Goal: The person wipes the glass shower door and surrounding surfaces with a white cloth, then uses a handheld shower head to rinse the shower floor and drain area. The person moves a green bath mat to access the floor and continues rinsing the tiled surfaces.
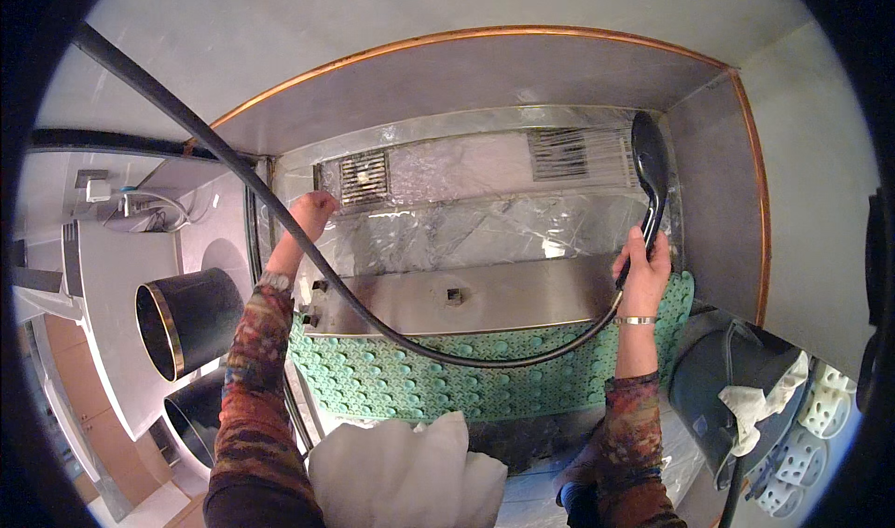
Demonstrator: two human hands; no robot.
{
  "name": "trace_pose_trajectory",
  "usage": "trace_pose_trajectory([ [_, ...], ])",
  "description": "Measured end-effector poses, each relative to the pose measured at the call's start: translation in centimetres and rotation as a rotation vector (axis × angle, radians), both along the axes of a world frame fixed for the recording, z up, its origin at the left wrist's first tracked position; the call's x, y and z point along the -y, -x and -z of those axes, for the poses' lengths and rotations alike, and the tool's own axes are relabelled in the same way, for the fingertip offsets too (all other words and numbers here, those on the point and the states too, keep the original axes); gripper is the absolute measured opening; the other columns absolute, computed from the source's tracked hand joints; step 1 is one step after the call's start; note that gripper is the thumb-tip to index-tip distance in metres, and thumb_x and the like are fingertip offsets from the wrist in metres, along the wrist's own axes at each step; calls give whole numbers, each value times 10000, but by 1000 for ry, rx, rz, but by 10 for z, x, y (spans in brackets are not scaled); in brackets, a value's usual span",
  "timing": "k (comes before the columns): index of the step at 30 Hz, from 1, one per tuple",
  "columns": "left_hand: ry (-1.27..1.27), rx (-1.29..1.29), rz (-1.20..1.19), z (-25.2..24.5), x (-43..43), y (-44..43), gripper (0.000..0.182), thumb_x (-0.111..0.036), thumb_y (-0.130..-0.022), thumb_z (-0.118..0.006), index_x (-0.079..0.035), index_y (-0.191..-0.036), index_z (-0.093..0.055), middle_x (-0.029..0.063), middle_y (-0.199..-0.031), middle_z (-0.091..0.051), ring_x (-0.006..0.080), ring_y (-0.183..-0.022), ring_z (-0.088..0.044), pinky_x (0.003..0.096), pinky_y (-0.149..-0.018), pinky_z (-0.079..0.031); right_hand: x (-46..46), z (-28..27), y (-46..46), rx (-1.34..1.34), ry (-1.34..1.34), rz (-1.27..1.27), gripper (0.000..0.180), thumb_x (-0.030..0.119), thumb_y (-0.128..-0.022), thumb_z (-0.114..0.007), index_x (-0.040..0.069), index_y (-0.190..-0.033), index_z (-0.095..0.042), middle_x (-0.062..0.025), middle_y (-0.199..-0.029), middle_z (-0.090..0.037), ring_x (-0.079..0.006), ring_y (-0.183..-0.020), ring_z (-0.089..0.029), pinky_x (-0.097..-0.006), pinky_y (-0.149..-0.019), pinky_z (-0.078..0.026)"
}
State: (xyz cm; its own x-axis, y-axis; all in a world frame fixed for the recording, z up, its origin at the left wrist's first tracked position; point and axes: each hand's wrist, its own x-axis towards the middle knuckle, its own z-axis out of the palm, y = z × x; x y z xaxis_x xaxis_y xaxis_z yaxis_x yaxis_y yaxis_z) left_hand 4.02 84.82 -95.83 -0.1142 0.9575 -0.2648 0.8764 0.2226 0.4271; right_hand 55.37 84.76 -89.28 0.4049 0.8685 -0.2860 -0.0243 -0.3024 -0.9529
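Note:
My right hand (pixel 642 269) grips the handle of a black handheld shower head (pixel 650 154), which sprays water leftward along a recessed floor channel. A long black hose (pixel 349 301) hangs from the handle and rises to the upper left, passing over my left forearm. My left hand (pixel 316 213) is by the channel's left end, near a slotted drain grate (pixel 364 178); its fingers are curled, and whether they hold something is unclear. A second, dark grate (pixel 559 155) lies under the spray. Nearer me, a stainless steel channel cover (pixel 461 296) rests partly on a green bumpy bath mat (pixel 447 381).
Walls with copper-coloured trim (pixel 517 32) enclose the far side and right. A dark bucket (pixel 720 374) with a whitish cloth (pixel 748 413) and pale perforated clogs (pixel 797 461) are at lower right. A black gold-rimmed bin (pixel 203 318) lies left, beyond the door frame.

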Motion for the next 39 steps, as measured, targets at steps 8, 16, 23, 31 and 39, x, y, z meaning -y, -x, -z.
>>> trace_pose_trajectory([
  [8,-257,538,-555,-88,55,-9,219,-231,-961,-593,-35,-977,-690,-83,-738,-516,41,-680,-435,217,-609,-337,-1,-2,2,-7,-17,17,195,230,-947,-621,83,-889,-508,23,-627,-484,-71,-461,-452,-232,-405,-347],
  [16,-243,77,-167,-17,20,-12,207,-207,-903,-645,-26,-989,-695,153,-889,-683,251,-812,-644,350,-719,-503,-1,-5,14,36,3,-33,177,216,-947,-628,79,-928,-518,25,-621,-480,-71,-459,-450,-233,-403,-353],
  [23,-84,-289,-41,39,-15,-40,259,-227,-833,-681,-38,-1009,-660,198,-966,-671,365,-894,-668,449,-763,-537,2,-3,34,10,32,-136,185,226,-951,-626,83,-964,-509,37,-585,-473,-59,-458,-458,-217,-405,-353],
  [31,-68,-695,378,55,-33,-57,167,-162,-808,-643,-71,-947,-628,128,-960,-658,290,-864,-686,416,-705,-554,5,-1,44,-15,25,-141,201,234,-948,-631,69,-1001,-529,40,-636,-489,-53,-476,-457,-220,-416,-356],
  [39,-92,-670,371,55,-38,-45,174,-165,-839,-587,-60,-975,-608,141,-951,-662,300,-852,-687,429,-702,-551,9,-3,41,10,31,-145,198,224,-946,-634,60,-993,-533,38,-620,-472,-53,-473,-452,-221,-418,-357],
])
